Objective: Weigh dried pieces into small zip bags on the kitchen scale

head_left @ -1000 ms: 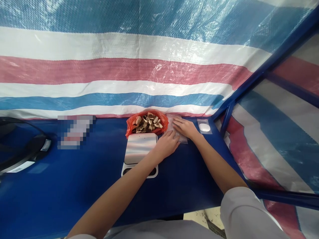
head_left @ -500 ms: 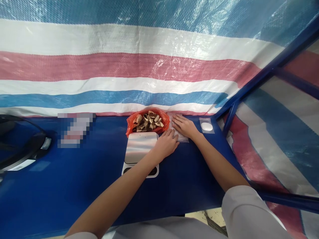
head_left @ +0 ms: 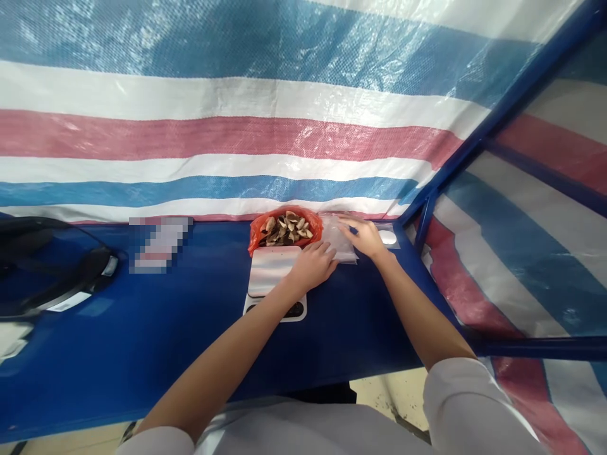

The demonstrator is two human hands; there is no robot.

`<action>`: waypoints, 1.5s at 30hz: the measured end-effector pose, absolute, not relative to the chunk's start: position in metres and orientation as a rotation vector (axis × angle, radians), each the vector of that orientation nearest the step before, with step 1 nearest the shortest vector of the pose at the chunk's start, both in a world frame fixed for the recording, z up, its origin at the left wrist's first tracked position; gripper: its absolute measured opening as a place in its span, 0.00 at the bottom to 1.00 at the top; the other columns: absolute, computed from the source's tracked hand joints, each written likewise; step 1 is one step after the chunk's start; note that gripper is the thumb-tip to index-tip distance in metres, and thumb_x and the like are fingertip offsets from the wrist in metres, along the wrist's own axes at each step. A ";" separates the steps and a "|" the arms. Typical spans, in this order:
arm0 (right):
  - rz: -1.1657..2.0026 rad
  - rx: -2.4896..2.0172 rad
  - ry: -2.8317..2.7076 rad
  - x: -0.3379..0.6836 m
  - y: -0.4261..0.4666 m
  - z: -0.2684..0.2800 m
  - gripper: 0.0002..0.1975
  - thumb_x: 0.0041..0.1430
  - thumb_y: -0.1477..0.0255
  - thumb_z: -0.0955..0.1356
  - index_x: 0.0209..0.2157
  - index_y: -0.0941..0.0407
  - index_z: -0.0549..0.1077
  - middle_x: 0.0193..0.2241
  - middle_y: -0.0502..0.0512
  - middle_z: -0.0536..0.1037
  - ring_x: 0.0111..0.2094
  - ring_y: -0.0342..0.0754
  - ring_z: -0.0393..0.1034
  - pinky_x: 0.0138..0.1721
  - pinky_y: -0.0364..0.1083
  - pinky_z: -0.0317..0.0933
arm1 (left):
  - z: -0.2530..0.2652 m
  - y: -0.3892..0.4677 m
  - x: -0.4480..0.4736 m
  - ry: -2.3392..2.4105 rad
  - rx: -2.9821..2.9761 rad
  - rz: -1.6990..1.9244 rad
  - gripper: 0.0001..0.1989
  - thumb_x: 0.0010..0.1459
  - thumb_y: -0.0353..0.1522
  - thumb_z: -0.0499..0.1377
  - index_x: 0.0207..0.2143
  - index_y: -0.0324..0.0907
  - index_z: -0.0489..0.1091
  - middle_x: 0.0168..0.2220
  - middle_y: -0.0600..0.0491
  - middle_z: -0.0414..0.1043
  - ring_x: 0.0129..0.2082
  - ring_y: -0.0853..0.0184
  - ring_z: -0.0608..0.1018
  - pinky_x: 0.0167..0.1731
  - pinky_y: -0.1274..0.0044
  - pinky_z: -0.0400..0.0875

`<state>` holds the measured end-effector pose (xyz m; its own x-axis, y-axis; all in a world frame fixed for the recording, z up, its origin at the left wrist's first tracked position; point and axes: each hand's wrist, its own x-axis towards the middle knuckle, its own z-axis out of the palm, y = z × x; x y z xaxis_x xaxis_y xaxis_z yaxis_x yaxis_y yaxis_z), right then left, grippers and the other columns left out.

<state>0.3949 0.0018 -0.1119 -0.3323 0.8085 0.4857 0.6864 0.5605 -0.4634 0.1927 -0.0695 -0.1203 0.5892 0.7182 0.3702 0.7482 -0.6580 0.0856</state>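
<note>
Clear plastic bags (head_left: 339, 243) lie flat on the blue table, just right of a red plastic bag (head_left: 257, 235). Several brown-and-cream dried mushroom pieces (head_left: 290, 227) fill the red bag. My left hand (head_left: 313, 264) rests at the near left edge of the clear bags, fingers stretched over it. At their right side is my right hand (head_left: 364, 237), fingers apart near the upper corner; whether a fingertip touches the plastic is unclear. Under my left forearm, partly hidden, sits a kitchen scale (head_left: 272, 272) with a silver plate and nothing on it.
A small clear bag with a white round object (head_left: 387, 237) lies to the right. Far left are a black headset-like item (head_left: 90, 278) and a blurred-out item (head_left: 161, 245). Striped sheeting (head_left: 213, 139) hangs behind the table, with a blue metal frame (head_left: 427, 221) at right.
My right hand has lifted and shifted right, off the middle of the clear bags, with its fingers more spread. My left hand stays at their near left edge. The view has shifted slightly.
</note>
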 end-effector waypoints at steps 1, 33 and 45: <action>0.235 -1.192 -2.091 0.395 -0.005 -0.113 0.15 0.67 0.64 0.66 0.50 0.51 0.81 0.54 0.53 0.80 0.59 0.53 0.73 0.63 0.52 0.66 | -0.119 -0.071 0.188 -1.274 -2.712 -0.603 0.16 0.70 0.36 0.52 0.48 0.37 0.75 0.53 0.39 0.76 0.53 0.53 0.78 0.52 0.63 0.73; 0.129 -1.332 -2.524 0.337 -0.094 -0.157 0.25 0.73 0.60 0.59 0.66 0.51 0.67 0.69 0.55 0.60 0.71 0.58 0.51 0.71 0.61 0.50 | -0.141 -0.123 0.002 -2.131 -2.263 -0.287 0.29 0.70 0.41 0.45 0.68 0.41 0.62 0.71 0.42 0.56 0.71 0.49 0.58 0.69 0.54 0.49; 0.116 -1.352 -2.535 0.336 -0.094 -0.156 0.26 0.73 0.59 0.57 0.66 0.53 0.66 0.70 0.56 0.59 0.72 0.57 0.50 0.71 0.60 0.48 | -0.137 -0.123 0.004 -2.148 -2.268 -0.264 0.30 0.69 0.42 0.45 0.69 0.41 0.60 0.71 0.43 0.54 0.72 0.50 0.57 0.69 0.56 0.48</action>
<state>0.3364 -0.0938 -0.1561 -0.5306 0.8250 0.1947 0.8037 0.5626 -0.1937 0.0039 -0.1234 -0.1369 0.0468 0.9909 0.1262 0.9920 -0.0609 0.1105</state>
